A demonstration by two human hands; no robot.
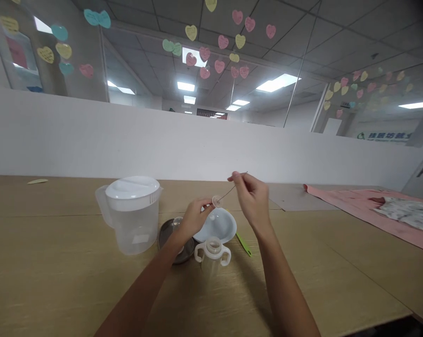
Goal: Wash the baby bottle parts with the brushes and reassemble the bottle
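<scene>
My left hand (196, 216) pinches a small clear round bottle part (217, 201) above a white bowl (227, 227). My right hand (250, 194), raised to the right, has its fingers closed on a thin wire-like stick (228, 192). The stick slants down, and its lower end reaches the round part; whether it ends in bristles is too small to tell. Below the hands a clear baby bottle (213, 262) with two white handles stands upright, its mouth uncovered. A dark round tray (165, 236) lies partly behind my left forearm, with a small clear piece (177, 222) on it.
A lidded translucent pitcher (134, 229) stands to the left. The green handle (244, 244) of some utensil sticks out right of the bowl. Pink cloth (355, 201) with a patterned garment (408, 213) lies at the far right. A white wall (197, 150) borders the table's back.
</scene>
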